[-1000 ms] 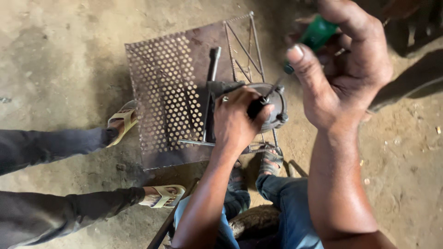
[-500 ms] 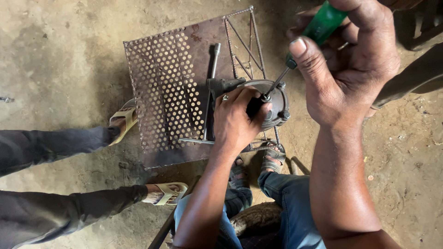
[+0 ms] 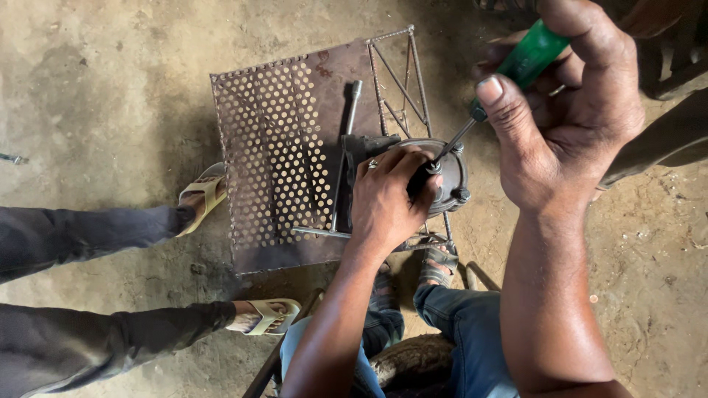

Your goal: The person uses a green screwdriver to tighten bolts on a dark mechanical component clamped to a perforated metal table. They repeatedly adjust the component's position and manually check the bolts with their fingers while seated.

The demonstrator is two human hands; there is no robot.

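My right hand [image 3: 564,118] grips a screwdriver with a green handle [image 3: 532,53]; its shaft slants down to a bolt on a round grey metal part [image 3: 451,175]. My left hand [image 3: 387,199] lies on top of that round part and holds it down, a ring on one finger. The part sits on a rusty perforated metal stand [image 3: 280,162] with a wire frame on its right side. A long metal rod tool [image 3: 346,147] lies on the stand just left of my left hand.
Another person's legs in dark trousers and pale sandals [image 3: 203,195] reach in from the left, one foot touching the stand's edge, the other [image 3: 269,315] near its front. My knees in blue jeans [image 3: 457,324] are below. Bare dirt floor surrounds everything.
My right hand lowered the screwdriver so its tip now meets the bolt on the round part. The left hand kept its hold on the part.
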